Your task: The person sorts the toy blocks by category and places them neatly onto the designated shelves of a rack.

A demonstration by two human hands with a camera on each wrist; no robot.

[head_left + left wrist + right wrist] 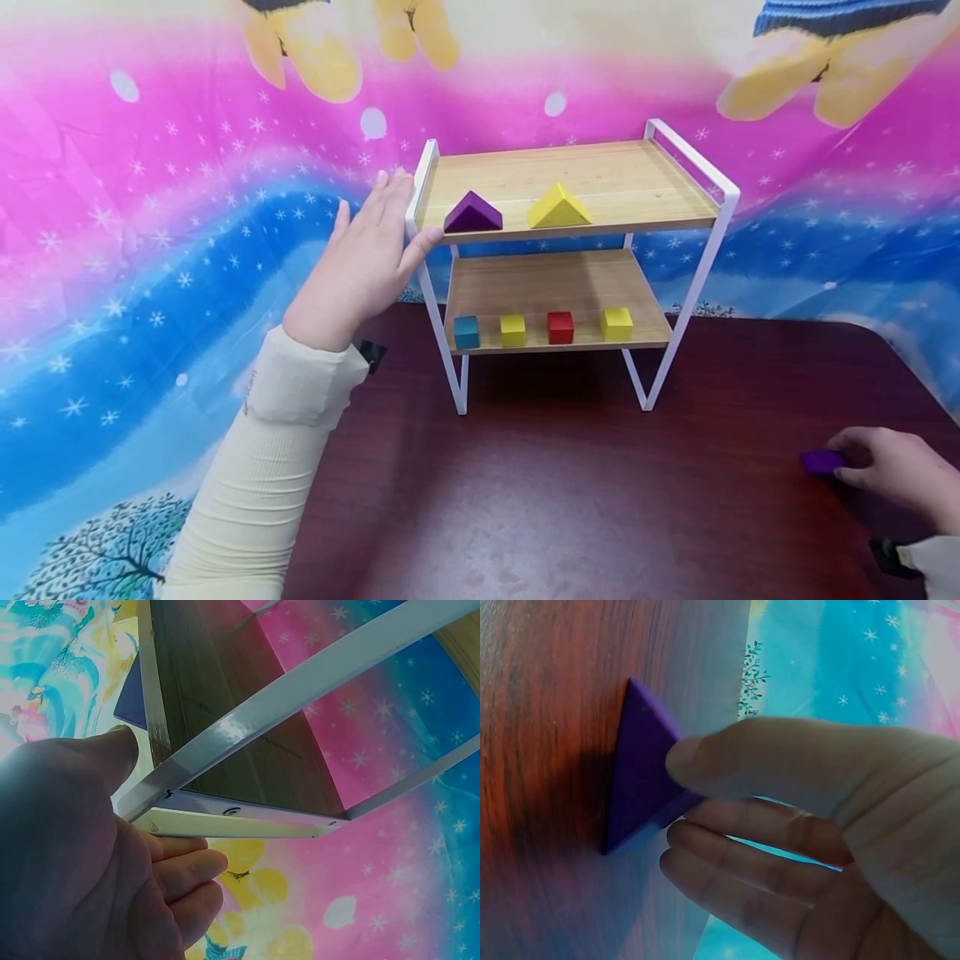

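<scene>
My right hand (pixel 900 467) pinches a purple triangular block (pixel 641 765) between thumb and fingers, low over the right side of the dark table; whether the block touches the tabletop I cannot tell. My left hand (pixel 367 250) lies with extended fingers along the upper left side of a two-tier wooden shelf (pixel 540 171) with a white frame. Its thumb reaches the front corner. On the top tier stand a purple triangular block (pixel 472 213) and a yellow triangular block (pixel 558 208). Along the lower tier's front edge sit a blue cube (pixel 467 332), yellow cube (pixel 513 331), red cube (pixel 560 327) and second yellow cube (pixel 617 324).
The shelf stands toward the back of a dark reddish-brown table (pixel 570 500). A colourful cloth backdrop (pixel 187 208) with snowflakes hangs behind and to the left. White legs (pixel 693 304) hold the shelf up at both sides.
</scene>
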